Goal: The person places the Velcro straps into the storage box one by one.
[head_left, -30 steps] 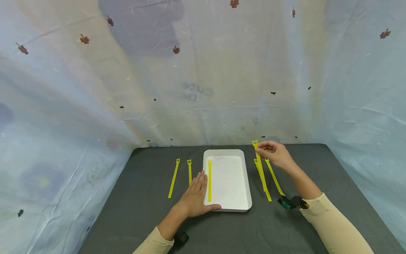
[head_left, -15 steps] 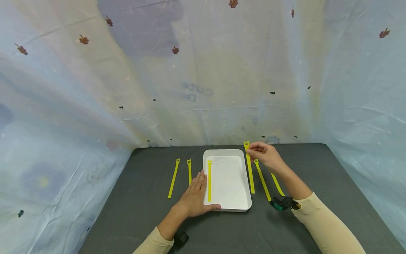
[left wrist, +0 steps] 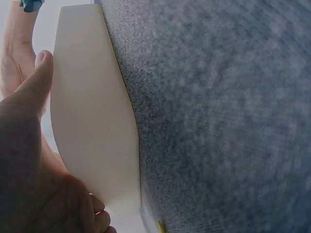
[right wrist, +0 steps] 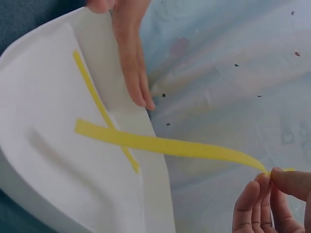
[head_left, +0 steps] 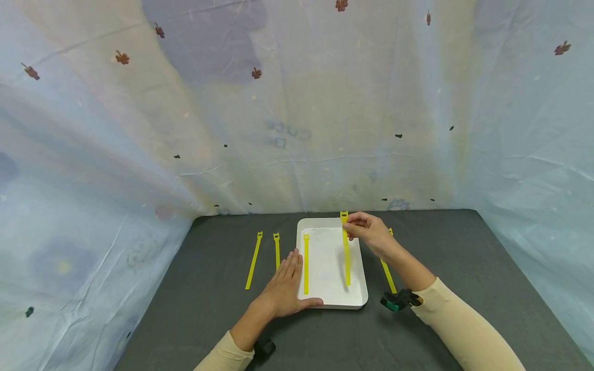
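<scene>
My right hand (head_left: 373,237) pinches a yellow hook-and-loop cable tie (head_left: 346,257) near its slotted head. The tie hangs over the right half of a white rectangular tray (head_left: 327,270); its shadow falls on the tray floor in the right wrist view. Inside the tray, along the left side, lies another yellow cable tie (head_left: 306,265). My left hand (head_left: 287,288) rests on the tray's near left corner, fingers straight along the left side, thumb along the near edge. The left wrist view shows the thumb (left wrist: 34,85) against the outer tray wall (left wrist: 92,111).
Left of the tray lie two more yellow ties, one whole (head_left: 253,260) and one partly behind my left hand (head_left: 277,247). On the right, my forearm partly covers others, with a lower end (head_left: 389,275) and a head (head_left: 391,232) showing. Grey cloth (head_left: 334,340) covers the table.
My right hand has carried the pinched cable tie leftward, from above the ties on the right to over the tray. The left hand and the tray have stayed in place.
</scene>
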Demonstrator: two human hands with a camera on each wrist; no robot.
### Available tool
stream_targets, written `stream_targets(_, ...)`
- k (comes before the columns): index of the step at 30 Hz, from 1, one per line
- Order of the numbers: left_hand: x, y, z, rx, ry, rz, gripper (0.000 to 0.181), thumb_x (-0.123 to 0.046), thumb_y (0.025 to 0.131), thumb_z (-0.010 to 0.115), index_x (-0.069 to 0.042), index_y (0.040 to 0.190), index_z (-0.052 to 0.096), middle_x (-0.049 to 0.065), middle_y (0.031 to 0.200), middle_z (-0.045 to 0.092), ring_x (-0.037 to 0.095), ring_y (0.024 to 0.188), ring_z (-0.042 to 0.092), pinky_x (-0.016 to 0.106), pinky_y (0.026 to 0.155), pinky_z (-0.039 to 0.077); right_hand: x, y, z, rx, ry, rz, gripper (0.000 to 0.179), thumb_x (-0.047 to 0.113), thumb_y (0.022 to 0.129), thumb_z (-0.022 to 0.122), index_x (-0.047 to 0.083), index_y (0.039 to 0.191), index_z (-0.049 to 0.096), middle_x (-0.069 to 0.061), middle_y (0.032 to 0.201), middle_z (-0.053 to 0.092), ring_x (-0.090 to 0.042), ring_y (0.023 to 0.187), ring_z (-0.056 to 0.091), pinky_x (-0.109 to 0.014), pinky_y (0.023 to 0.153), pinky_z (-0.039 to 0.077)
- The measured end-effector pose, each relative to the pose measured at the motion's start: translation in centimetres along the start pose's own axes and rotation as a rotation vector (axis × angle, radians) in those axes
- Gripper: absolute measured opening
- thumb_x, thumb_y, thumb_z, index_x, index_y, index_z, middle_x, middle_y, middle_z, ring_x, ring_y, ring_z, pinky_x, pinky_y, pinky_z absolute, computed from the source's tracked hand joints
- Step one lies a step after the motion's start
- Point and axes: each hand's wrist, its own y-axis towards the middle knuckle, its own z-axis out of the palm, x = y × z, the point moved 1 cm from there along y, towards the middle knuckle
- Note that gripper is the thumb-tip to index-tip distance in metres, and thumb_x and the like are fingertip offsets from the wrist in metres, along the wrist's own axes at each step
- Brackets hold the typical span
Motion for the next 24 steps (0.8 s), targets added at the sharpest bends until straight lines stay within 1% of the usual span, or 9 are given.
stream_targets(3,-0.1,-0.1,-0.1,0.004,-0.005,-0.003,0.134,-0.090,0.085,0.061,-0.001,0.172,0.009,0.015,0.181,-0.003,0.031,0.167,-0.001,0.050,0.135,0.013,-0.1,0.3,0.8,0.005,0.016,0.028,0.031,0.018,0.105,0.073,-0.003,0.126,0.063,-0.005,0.104,0.074,-0.032,0.096,0.069,-0.033,0.085,0.062)
stream_targets(4,-0.1,-0.1,-0.1,0.004,-0.008,-0.003,0.134,-0.089,0.085,0.061,-0.001,0.172,0.009,0.015,0.181,-0.003,0.031,0.167,-0.001,0.050,0.135,0.013,-0.2,0.5,1.1,0.006,0.017,0.034,0.031,0.018,0.105,0.073,-0.003,0.126,0.063,-0.006,0.104,0.074,-0.034,0.097,0.069,-0.031,0.084,0.062)
stream_targets(7,-0.1,-0.1,-0.1,0.004,-0.011,-0.006,0.134,-0.089,0.085,0.062,-0.001,0.172,0.009,0.015,0.181,-0.003,0.031,0.167,-0.001,0.050,0.135,0.013,-0.4,0.8,1.7,0.002,0.017,0.048,0.029,0.018,0.105,0.073,-0.001,0.125,0.064,-0.005,0.104,0.075,-0.037,0.098,0.068,-0.030,0.082,0.062)
stream_targets(8,-0.1,-0.1,-0.1,0.004,-0.011,-0.007,0.134,-0.088,0.085,0.063,-0.001,0.172,0.009,0.015,0.181,-0.003,0.031,0.167,-0.001,0.050,0.135,0.013,-0.5,1.0,1.8,0.002,0.016,0.048,0.028,0.018,0.105,0.072,-0.001,0.124,0.064,-0.006,0.103,0.075,-0.036,0.097,0.068,-0.030,0.082,0.062)
stream_targets(10,-0.1,0.0,-0.1,0.006,-0.012,-0.008,0.134,-0.088,0.086,0.063,-0.001,0.172,0.009,0.014,0.181,-0.003,0.031,0.167,-0.001,0.050,0.135,0.013,-0.7,1.2,2.1,0.001,0.020,0.049,0.027,0.017,0.106,0.072,-0.001,0.123,0.064,-0.006,0.103,0.075,-0.029,0.093,0.069,-0.029,0.082,0.062)
stream_targets(15,-0.1,0.0,-0.1,0.013,-0.006,-0.006,0.132,-0.087,0.086,0.062,-0.001,0.172,0.009,0.015,0.181,-0.004,0.031,0.167,-0.002,0.050,0.135,0.012,-1.1,1.6,2.8,0.013,0.040,0.055,0.026,0.014,0.106,0.070,-0.004,0.124,0.063,-0.008,0.104,0.075,-0.021,0.090,0.069,-0.031,0.084,0.063)
stream_targets(18,-0.1,0.0,-0.1,0.011,-0.005,-0.005,0.132,-0.087,0.086,0.063,-0.001,0.172,0.009,0.015,0.181,-0.003,0.031,0.167,-0.002,0.050,0.135,0.012,-1.3,1.9,3.3,0.012,0.052,0.067,0.026,0.013,0.106,0.070,-0.004,0.124,0.063,-0.010,0.106,0.075,-0.020,0.090,0.068,-0.035,0.087,0.063)
stream_targets(24,-0.1,-0.1,-0.1,-0.002,-0.002,0.005,0.132,-0.086,0.087,0.064,0.001,0.171,0.011,0.016,0.181,-0.001,0.032,0.167,0.000,0.050,0.135,0.014,-1.8,2.2,4.1,-0.019,0.044,0.080,0.024,0.014,0.105,0.072,-0.002,0.122,0.065,-0.010,0.104,0.077,-0.027,0.093,0.069,-0.041,0.091,0.063)
